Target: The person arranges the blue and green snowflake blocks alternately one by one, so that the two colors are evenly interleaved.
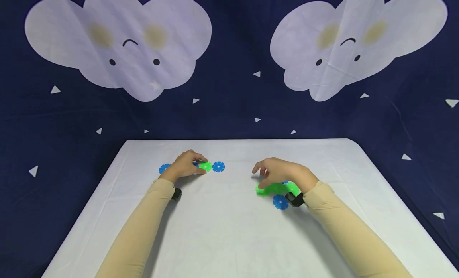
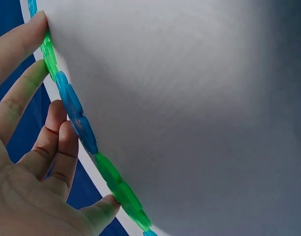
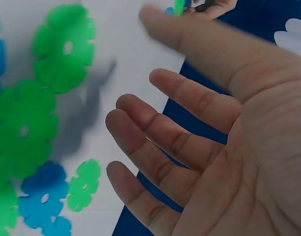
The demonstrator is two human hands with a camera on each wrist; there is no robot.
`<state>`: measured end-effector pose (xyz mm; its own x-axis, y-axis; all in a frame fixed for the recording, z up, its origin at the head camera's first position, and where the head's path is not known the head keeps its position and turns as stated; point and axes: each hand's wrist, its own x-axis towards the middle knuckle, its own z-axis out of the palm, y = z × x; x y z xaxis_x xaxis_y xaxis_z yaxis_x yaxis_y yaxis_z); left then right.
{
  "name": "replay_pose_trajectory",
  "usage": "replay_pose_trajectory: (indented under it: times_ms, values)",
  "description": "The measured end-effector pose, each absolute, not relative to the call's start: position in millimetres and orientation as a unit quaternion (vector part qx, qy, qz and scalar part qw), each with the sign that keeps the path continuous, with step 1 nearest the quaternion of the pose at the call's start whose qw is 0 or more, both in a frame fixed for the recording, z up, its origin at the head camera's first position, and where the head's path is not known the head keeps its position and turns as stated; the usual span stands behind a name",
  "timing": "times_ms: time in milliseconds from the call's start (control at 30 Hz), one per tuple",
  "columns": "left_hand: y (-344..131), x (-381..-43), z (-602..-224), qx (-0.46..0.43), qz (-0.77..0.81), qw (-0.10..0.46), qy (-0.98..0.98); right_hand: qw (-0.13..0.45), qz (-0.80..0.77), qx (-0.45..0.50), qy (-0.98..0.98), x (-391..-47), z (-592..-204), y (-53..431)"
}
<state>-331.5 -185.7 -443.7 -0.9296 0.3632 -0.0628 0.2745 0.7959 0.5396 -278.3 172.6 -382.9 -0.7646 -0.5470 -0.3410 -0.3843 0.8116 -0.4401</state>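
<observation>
On the far left of the table, a row of linked plastic snowflake discs, blue and green (image 1: 218,166), lies flat. My left hand (image 1: 185,164) covers part of it. Thumb and index finger pinch opposite edges of a green disc (image 2: 50,56), and the little finger touches another green disc (image 2: 122,189). To the right, my right hand (image 1: 277,170) hovers over a loose group of green snowflake discs (image 1: 276,189) with some blue ones (image 1: 280,202). Its fingers are loosely bent, with nothing held in the right wrist view (image 3: 189,142).
A white cloth covers the table (image 1: 222,230). Behind it hangs a dark blue curtain (image 1: 229,106) printed with white clouds and triangles. Black wrist cameras (image 1: 295,199) sit under the sleeves; the right one is just above the loose discs.
</observation>
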Motion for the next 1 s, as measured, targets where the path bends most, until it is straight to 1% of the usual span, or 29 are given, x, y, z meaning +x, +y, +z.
replay_pose_trajectory:
  times_ms: [333, 567, 733, 1000]
  values:
    - [-185.7, -335.0, -445.7, 0.178, 0.272, 0.078, 0.942, 0.221, -0.192, -0.237, 0.926, -263.6, -401.2, 187.5]
    - [-183.3, -334.4, -443.5, 0.169, 0.274, 0.079, 0.943, 0.182, -0.184, -0.262, 0.930, -262.2, -409.9, 190.2]
    - [-181.6, -331.6, -441.4, 0.160, 0.268, 0.081, 0.946, 0.166, -0.182, -0.263, 0.933, -262.5, -413.6, 188.9]
    - [-183.5, -332.3, -442.0, 0.181, 0.251, 0.082, 0.947, 0.171, -0.189, -0.256, 0.933, -263.4, -416.4, 187.0]
